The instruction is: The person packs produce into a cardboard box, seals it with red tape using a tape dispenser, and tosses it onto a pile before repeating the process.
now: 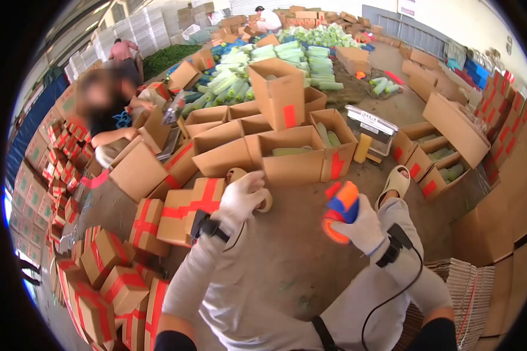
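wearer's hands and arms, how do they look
The left hand and right hand wear whitish gloves. Pale sleeves cover the forearms; black sleeves show higher up. Each wrist bears a dark strapped device; a black cable trails from the right.

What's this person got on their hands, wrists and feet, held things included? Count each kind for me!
White fabric gloves, left and right: 2
Black wrist straps, left and right: 2
Beige slip-on shoes, left and right: 2
Orange-and-blue handheld tape dispenser: 1
Total: 7
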Demonstrator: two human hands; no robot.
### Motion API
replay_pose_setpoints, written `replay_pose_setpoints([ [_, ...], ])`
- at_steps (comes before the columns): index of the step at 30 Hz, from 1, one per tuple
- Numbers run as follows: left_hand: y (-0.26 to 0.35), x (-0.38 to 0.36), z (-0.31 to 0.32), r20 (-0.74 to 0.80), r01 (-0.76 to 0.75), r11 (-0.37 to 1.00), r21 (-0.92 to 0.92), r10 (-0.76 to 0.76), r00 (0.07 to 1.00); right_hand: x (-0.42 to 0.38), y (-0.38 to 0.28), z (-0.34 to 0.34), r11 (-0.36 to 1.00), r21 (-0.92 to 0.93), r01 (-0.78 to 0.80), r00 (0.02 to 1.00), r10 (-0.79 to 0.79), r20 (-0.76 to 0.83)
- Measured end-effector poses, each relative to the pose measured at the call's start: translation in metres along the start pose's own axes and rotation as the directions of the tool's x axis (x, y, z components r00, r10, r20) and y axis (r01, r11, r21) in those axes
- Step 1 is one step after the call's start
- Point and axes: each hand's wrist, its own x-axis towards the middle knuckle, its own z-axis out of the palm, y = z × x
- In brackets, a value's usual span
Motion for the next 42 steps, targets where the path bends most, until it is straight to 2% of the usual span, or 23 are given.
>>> replay_pose_setpoints([
  [1,-0.033,0.050,0.023,0.014,-0.051,0.955,0.291,0.049,0.999,0.004,0.029,-0.004,0.989,0.142,-0.043,0.998,0.050,-0.048],
  [3,-0.039,0.123,0.068,0.054,-0.072,0.806,0.587,0.049,0.997,0.000,0.084,-0.009,0.970,0.126,-0.210,0.970,0.223,-0.100],
  [5,-0.076,0.190,0.105,0.132,-0.318,0.518,0.794,0.365,0.922,-0.010,0.078,-0.035,0.958,0.185,-0.217,0.976,0.219,0.012],
  [6,-0.090,0.223,0.120,0.180,-0.203,0.444,0.872,0.094,0.979,-0.014,0.072,-0.045,0.964,0.103,-0.245,0.969,0.245,0.009],
  [7,-0.111,0.252,0.133,0.180,-0.111,0.331,0.937,-0.186,0.966,-0.016,0.068,-0.055,0.963,0.020,-0.270,0.963,0.270,0.006],
  [8,-0.153,0.276,0.142,0.034,-0.010,0.352,0.936,-0.063,0.997,-0.015,0.069,-0.065,0.953,-0.051,-0.299,0.952,0.302,0.055],
  [9,-0.150,0.278,0.140,0.126,-0.082,0.355,0.931,-0.104,0.987,-0.010,0.077,-0.066,0.950,-0.066,-0.306,0.951,0.308,0.031],
  [11,-0.113,0.262,0.129,0.295,-0.211,0.377,0.902,-0.182,0.938,-0.004,0.087,-0.074,0.944,-0.105,-0.312,0.950,0.313,-0.012],
  [12,-0.102,0.243,0.129,0.339,-0.279,0.308,0.910,-0.162,0.927,0.002,0.092,-0.078,0.953,-0.100,-0.286,0.958,0.284,-0.028],
  [15,-0.116,0.170,0.138,0.458,-0.435,0.330,0.838,0.010,0.889,0.010,0.109,-0.083,0.995,-0.084,0.050,0.978,-0.066,-0.199],
  [18,-0.090,0.062,0.150,0.505,-0.473,0.503,0.723,0.082,0.859,-0.006,0.136,-0.086,0.969,0.227,-0.101,0.985,0.130,-0.115],
  [21,-0.083,-0.045,0.178,0.649,-0.631,0.465,0.620,0.147,0.746,-0.039,0.176,-0.077,0.868,0.469,-0.164,0.969,0.232,-0.090],
  [25,-0.047,-0.096,0.195,0.602,-0.559,0.614,0.557,0.165,0.781,-0.078,0.188,-0.068,0.840,0.487,-0.238,0.961,0.278,-0.010],
  [28,-0.026,-0.100,0.156,0.158,-0.516,0.676,0.526,0.519,0.840,-0.060,0.196,-0.073,0.815,0.553,-0.170,0.976,0.215,-0.018],
  [29,-0.048,-0.107,0.141,-0.053,-0.231,0.830,0.507,0.297,0.953,-0.049,0.171,-0.072,0.722,0.680,-0.127,0.981,0.194,-0.023],
  [30,-0.065,-0.106,0.127,-0.212,0.033,0.966,0.258,0.023,0.977,-0.045,0.177,-0.071,0.720,0.677,-0.155,0.985,0.163,0.052],
  [31,-0.080,-0.097,0.119,-0.288,0.267,0.963,-0.037,-0.266,0.920,-0.037,0.187,-0.066,0.717,0.676,-0.169,0.986,0.125,0.113],
  [33,-0.119,-0.087,0.125,-0.112,0.174,0.985,-0.020,-0.175,0.978,-0.022,0.199,-0.040,0.771,0.562,-0.299,0.947,0.168,0.274],
  [34,-0.107,-0.078,0.122,-0.007,0.173,0.973,0.154,-0.174,0.985,-0.013,0.173,-0.019,0.805,0.541,-0.243,0.944,0.067,0.323],
  [35,-0.079,-0.062,0.115,0.159,0.225,0.920,0.321,-0.287,0.945,-0.014,0.169,0.004,0.892,0.436,-0.120,0.948,-0.027,0.316],
  [37,-0.083,-0.047,0.105,0.361,0.174,0.922,0.347,-0.302,0.882,-0.011,0.186,0.032,0.902,0.389,-0.188,0.919,0.022,0.394],
  [40,-0.072,-0.050,0.108,0.404,0.124,0.882,0.455,-0.328,0.854,-0.011,0.216,0.045,0.797,0.564,-0.218,0.952,0.047,0.302],
  [42,-0.082,-0.062,0.146,0.608,-0.149,0.810,0.567,-0.289,0.740,-0.011,0.206,0.040,0.787,0.548,-0.283,0.932,0.091,0.351],
])
